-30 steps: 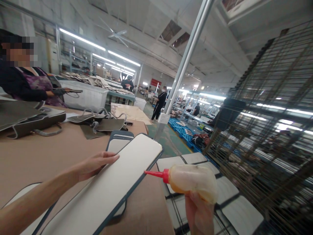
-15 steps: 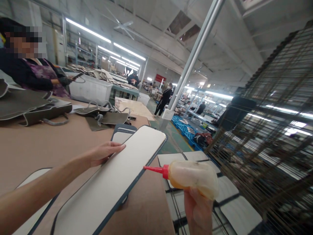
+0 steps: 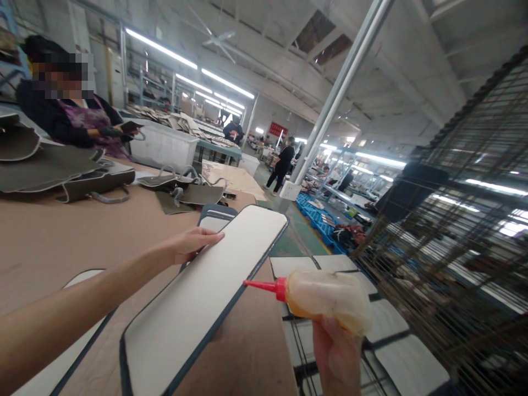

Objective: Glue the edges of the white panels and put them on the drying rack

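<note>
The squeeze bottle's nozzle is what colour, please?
The nozzle is red; it shows best in the head view.

Free room over the flat brown tabletop (image 3: 124,234) between bare left forearm (image 3: 111,286) and olive-grey handled bags (image 3: 99,184), long white dark-edged panel (image 3: 206,291) slanting across the middle, translucent red-nozzled bottle (image 3: 330,294) obstructing its right

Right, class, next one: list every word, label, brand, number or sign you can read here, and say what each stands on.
No text can be read for certain.
Red banner on the far wall: pale marks like lettering, too small and blurred to read.
Squeeze bottle in the right hand: no label visible.
White panel in the left hand: no writing visible.
</note>
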{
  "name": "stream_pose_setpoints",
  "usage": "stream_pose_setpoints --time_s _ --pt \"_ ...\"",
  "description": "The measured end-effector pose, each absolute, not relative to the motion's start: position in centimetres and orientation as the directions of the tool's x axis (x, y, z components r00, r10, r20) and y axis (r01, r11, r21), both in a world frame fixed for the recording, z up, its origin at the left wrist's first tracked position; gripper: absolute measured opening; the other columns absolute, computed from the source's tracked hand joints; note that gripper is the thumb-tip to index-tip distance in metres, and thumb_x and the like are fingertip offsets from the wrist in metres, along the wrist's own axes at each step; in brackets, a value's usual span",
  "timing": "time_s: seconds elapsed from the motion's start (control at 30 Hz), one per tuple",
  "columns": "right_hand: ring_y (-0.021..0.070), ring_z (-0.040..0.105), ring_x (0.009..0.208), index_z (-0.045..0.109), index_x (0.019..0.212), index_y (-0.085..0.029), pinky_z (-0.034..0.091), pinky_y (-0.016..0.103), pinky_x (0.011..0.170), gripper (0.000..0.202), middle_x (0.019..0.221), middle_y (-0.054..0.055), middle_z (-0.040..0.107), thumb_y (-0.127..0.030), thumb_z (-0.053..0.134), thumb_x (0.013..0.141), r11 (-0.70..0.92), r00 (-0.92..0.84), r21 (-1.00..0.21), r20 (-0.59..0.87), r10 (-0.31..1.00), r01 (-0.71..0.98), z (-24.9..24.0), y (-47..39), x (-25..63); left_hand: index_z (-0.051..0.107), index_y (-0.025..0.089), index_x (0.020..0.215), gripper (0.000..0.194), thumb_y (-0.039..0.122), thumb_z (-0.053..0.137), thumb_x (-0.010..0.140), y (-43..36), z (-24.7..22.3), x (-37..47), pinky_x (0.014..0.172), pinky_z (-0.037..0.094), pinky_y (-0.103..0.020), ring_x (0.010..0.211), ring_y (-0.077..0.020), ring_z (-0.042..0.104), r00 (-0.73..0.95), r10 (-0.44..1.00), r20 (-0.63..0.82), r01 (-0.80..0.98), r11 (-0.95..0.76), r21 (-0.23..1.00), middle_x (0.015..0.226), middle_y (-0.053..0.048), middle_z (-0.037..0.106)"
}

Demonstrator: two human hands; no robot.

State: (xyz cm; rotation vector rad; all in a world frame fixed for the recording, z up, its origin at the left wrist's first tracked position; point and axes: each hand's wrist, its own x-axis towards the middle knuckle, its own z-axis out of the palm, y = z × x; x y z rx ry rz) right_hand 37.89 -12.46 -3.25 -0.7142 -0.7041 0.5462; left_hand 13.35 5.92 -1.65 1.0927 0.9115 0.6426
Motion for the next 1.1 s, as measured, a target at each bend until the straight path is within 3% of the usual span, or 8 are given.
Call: stream_pose_setpoints --time_s 0.13,0.47,0.67,0.8,1.0,1.1 --pt "0.0201 0.074 0.075 0.074 0.098 -0.035 0.06 0.021 0.061 0.052 0.088 -0.003 0.078 -0.025 0.09 0.05 0.624 0.631 -0.755 0.387 0.673 -0.203 -3.1 -12.6 37.8 0.075 0.013 0.075 0.06 0.056 0.089 0.036 6.2 -2.0 13.5 0.051 0.053 -0.024 0.057 -0.0172 0.067 0.483 0.822 -0.302 -0.004 0.347 0.938 0.07 -0.006 0.077" --pt "0.0186 0.07 0.094 0.066 0.115 -0.032 0.058 0.025 0.08 0.063 0.107 -0.003 0.075 -0.019 0.084 0.056 0.581 0.635 -0.782 0.334 0.696 -0.225 -3.5 -13.5 36.9 0.073 0.015 0.071 0.063 0.059 0.089 0.028 6.4 -2.0 13.4 0.051 0.052 -0.025 0.059 -0.0192 0.067 0.426 0.848 -0.315 0.014 0.342 0.94 0.068 -0.006 0.076" --pt "0.0208 0.072 0.078 0.07 0.105 -0.029 0.06 0.028 0.065 0.057 0.096 0.001 0.077 -0.016 0.084 0.052 0.565 0.617 -0.794 0.333 0.713 -0.224 -3.7 -13.4 36.8 0.073 0.015 0.067 0.062 0.059 0.089 0.025 6.7 -2.3 13.1 0.054 0.054 -0.029 0.061 -0.0221 0.068 0.423 0.85 -0.314 0.01 0.342 0.94 0.07 -0.009 0.077" --pt "0.021 0.072 0.079 0.071 0.102 -0.028 0.06 0.027 0.062 0.055 0.094 0.002 0.078 -0.016 0.085 0.051 0.552 0.62 -0.8 0.315 0.719 -0.233 -3.8 -13.6 36.4 0.072 0.014 0.065 0.063 0.058 0.089 0.024 6.7 -2.1 12.9 0.054 0.054 -0.028 0.059 -0.0212 0.067 0.415 0.853 -0.315 0.008 0.343 0.939 0.069 -0.009 0.076" --pt "0.0253 0.073 0.085 0.064 0.118 -0.028 0.061 0.028 0.058 0.067 0.099 0.005 0.077 -0.021 0.084 0.055 0.515 0.585 -0.83 0.314 0.748 -0.213 -3.7 -14.0 35.7 0.07 0.014 0.061 0.06 0.054 0.09 0.023 6.9 -1.7 12.7 0.052 0.054 -0.028 0.055 -0.0195 0.065 0.393 0.867 -0.306 -0.006 0.335 0.942 0.063 -0.007 0.075" --pt "0.0266 0.072 0.091 0.059 0.126 -0.03 0.061 0.029 0.059 0.072 0.106 0.005 0.076 -0.022 0.082 0.058 0.494 0.581 -0.842 0.295 0.759 -0.217 -4.3 -14.3 35.6 0.07 0.015 0.061 0.053 0.051 0.091 0.029 7.1 -1.7 12.8 0.054 0.055 -0.029 0.057 -0.0208 0.066 0.385 0.869 -0.311 -0.007 0.34 0.94 0.065 -0.007 0.075"
